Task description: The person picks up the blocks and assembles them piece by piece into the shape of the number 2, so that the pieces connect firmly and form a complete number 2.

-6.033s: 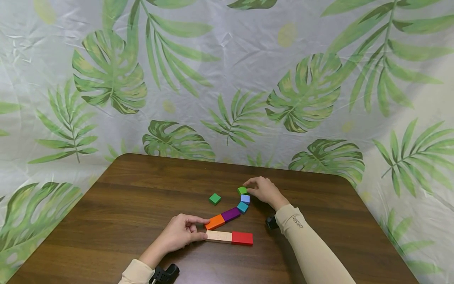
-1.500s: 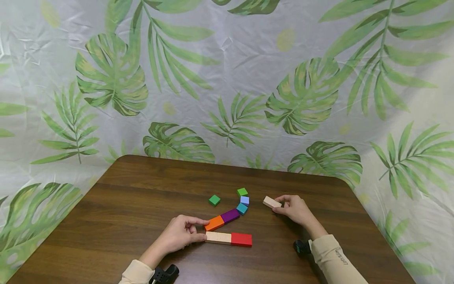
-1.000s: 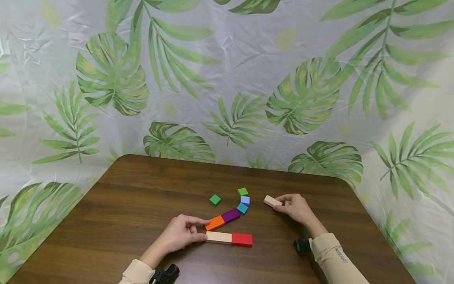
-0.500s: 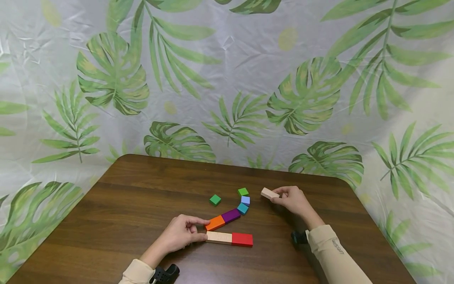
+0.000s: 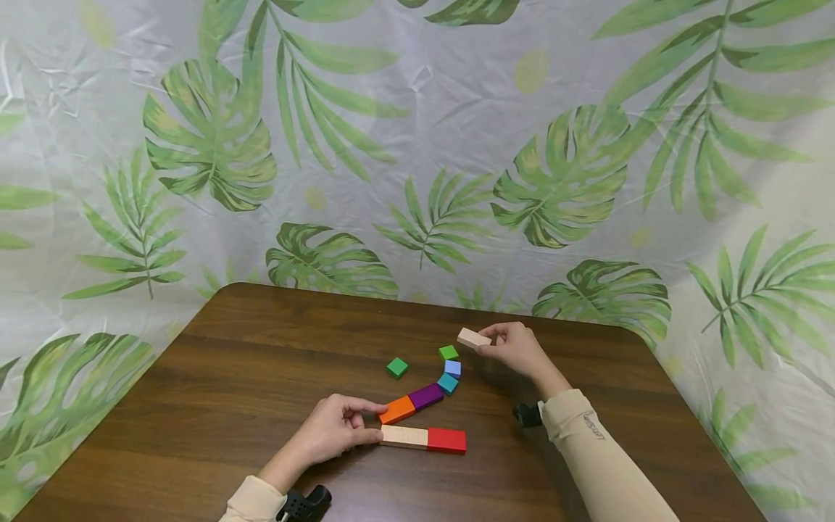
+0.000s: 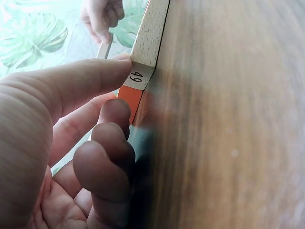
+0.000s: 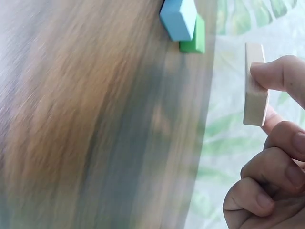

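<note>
My right hand (image 5: 518, 349) pinches a pale wooden block (image 5: 474, 338) between thumb and index finger. It is held above the table, just right of and beyond the light green block (image 5: 448, 353). From there a curve runs through the light blue block (image 5: 453, 369), teal block (image 5: 447, 383), purple block (image 5: 427, 396) and orange block (image 5: 397, 410). My left hand (image 5: 330, 431) touches the orange block's end with its index finger. Its thumb rests on the end of a plain wooden block (image 5: 404, 436), which lines up with a red block (image 5: 447, 441).
A dark green block (image 5: 397, 367) lies apart, left of the curve. The brown wooden table (image 5: 261, 341) ends at the back before a leaf-patterned cloth (image 5: 417, 145).
Six seconds ago my right hand was at the light green block. Since then it has taken the pale wooden block, and lately carried it left and away from me. My left hand stays put.
</note>
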